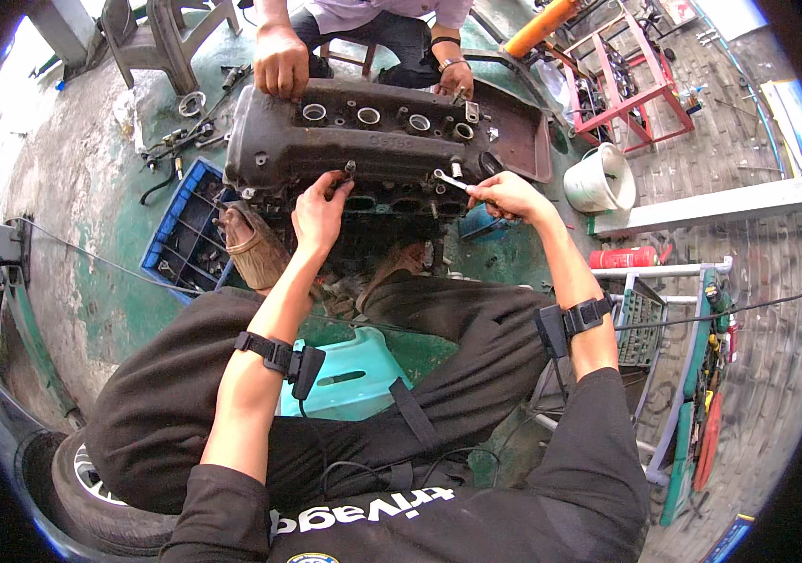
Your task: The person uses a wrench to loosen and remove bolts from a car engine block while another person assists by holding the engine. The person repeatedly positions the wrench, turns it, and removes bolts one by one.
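A dark engine with a greasy valve cover (pixel 363 143) stands in front of me, with several round holes along its top. My left hand (pixel 317 214) is closed at the cover's near edge. Its thumb and fingers pinch at a small metal bolt (pixel 350 168) that sticks up there. My right hand (pixel 513 198) grips a silver wrench (pixel 454 181). The wrench's ring end points left, beside an upright metal stud (pixel 457 169) at the engine's near right. Whether the ring sits around a fastener, I cannot tell.
Across the engine, a co-worker's hand (pixel 281 62) rests on the cover and another hand (pixel 455 79) is at its far right. A blue parts crate (pixel 172 235) lies left, a white bucket (pixel 600 180) and red extinguisher (pixel 624 257) right. A turquoise stool (pixel 349 399) is below me.
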### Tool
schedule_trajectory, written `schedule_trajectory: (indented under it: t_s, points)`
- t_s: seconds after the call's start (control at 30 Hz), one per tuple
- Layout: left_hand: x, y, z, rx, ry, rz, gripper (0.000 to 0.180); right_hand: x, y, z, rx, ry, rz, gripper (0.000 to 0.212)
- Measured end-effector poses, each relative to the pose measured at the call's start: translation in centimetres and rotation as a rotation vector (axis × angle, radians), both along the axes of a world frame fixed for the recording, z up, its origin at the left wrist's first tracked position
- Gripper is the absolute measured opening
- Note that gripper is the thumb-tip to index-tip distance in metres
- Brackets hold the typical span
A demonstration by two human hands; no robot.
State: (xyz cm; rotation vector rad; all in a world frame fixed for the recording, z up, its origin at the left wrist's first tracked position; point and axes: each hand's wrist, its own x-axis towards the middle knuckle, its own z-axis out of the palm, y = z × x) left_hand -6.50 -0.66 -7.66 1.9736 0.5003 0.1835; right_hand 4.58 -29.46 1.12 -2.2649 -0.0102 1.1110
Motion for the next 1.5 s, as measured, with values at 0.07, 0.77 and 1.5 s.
schedule_trajectory:
  t_s: [0.07, 0.77, 1.5]
  points:
    - [0.1, 0.0, -0.2, -0.021, -0.007, -0.001, 0.034, -0.6, 0.2, -0.2, 0.019, 0.062, -0.078, 0.035]
    - [0.3, 0.0, -0.9, 0.022, -0.011, -0.010, 0.036, -7.9, 12.3, -6.3, 1.620, 0.547, -0.961, 0.037]
    - [0.0, -0.2, -1.9, 0.016, -0.075, 0.010, 0.034, -3.2, -1.9, -3.2, -0.050, -0.478, 0.095, 0.035]
